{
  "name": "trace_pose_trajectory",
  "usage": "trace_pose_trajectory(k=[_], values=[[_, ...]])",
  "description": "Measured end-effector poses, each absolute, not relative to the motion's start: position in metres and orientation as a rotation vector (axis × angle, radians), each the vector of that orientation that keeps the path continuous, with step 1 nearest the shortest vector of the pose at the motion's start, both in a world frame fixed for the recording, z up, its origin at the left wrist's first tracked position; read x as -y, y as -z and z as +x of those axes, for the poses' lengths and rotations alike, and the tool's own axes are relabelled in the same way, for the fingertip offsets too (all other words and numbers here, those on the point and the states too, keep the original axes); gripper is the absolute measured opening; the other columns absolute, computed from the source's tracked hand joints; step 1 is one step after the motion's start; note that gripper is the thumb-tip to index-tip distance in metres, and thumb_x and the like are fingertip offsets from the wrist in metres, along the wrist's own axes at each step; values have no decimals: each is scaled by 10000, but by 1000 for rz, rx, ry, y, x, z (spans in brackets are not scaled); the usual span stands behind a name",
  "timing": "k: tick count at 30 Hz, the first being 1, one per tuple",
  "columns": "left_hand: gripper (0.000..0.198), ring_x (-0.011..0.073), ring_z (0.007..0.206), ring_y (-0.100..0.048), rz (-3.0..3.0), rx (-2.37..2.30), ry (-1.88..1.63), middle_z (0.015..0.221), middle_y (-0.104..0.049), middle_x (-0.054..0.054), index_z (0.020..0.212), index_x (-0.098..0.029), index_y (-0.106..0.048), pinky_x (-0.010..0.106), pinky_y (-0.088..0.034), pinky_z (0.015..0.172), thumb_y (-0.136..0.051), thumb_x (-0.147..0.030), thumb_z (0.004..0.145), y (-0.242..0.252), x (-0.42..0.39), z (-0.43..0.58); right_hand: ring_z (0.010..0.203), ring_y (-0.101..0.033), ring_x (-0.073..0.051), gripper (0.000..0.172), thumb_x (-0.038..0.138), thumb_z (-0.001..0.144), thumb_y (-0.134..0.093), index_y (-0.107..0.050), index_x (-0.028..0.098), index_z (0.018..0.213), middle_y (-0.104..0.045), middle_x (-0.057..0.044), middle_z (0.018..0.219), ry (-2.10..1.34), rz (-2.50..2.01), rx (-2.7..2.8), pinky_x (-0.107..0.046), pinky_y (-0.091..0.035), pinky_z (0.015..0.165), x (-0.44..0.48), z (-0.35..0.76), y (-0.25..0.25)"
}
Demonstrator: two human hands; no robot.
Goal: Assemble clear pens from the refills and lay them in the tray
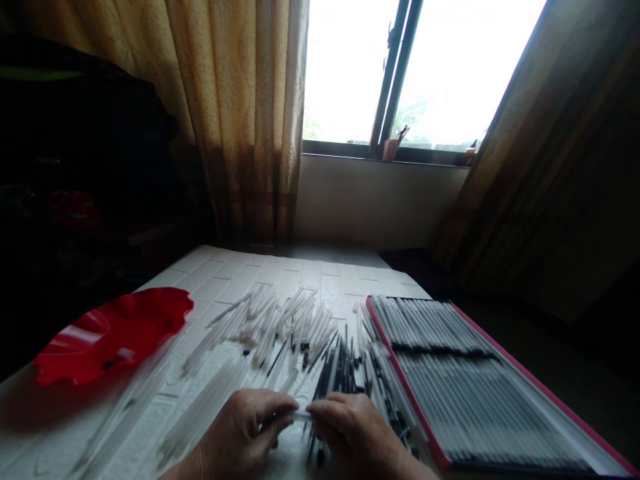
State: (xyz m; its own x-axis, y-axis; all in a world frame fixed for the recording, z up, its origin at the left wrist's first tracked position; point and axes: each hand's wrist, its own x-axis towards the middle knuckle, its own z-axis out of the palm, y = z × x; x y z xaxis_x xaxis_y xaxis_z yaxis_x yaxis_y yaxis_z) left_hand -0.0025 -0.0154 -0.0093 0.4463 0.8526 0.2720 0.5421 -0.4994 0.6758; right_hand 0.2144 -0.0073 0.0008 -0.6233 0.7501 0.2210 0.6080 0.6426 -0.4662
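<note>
My left hand (245, 430) and my right hand (357, 433) meet near the front edge of the white table (310, 273). Both are closed in a pinch on one clear pen tube (297, 416), held level between them. Just beyond my fingers lies a heap of thin black refills (335, 367). Further back a pile of clear pen tubes (280, 320) is spread across the table's middle.
A red wavy-edged plate (113, 333) sits at the left with a small piece in it. A long red-rimmed tray (495, 407) at the right holds several rows of finished pens. Curtains and a bright window stand behind the table.
</note>
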Motion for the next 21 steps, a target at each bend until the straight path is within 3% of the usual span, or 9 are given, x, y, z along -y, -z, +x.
trace_pose_trajectory(k=[6,13,21], values=[[168,180,745,-718,2245,-1195,-744,806,-774,24,914,-226,-729,220,-520,695,-571,-212,859,3,15,0,629,-655,-139,233,158,876,-499,-728,194,853,-706,-39,714,-536,-1082,2467,-183,-381,555,7,214,-1],[179,117,522,-644,2140,-1219,-885,683,-717,-1,963,-205,-699,172,-492,519,-559,-276,876,1,10,1,782,-689,-166,221,138,840,-547,-682,189,1008,-736,-54,878,-544,-1158,2351,-204,-451,678,8,218,-11],[161,106,493,-671,2163,-1050,-1037,639,-724,-28,982,-244,-701,138,-528,493,-592,-270,866,8,8,-4,745,-626,-167,88,257,851,-596,-680,234,837,-677,-16,870,-76,-1193,2501,-246,-398,629,15,224,-29]])
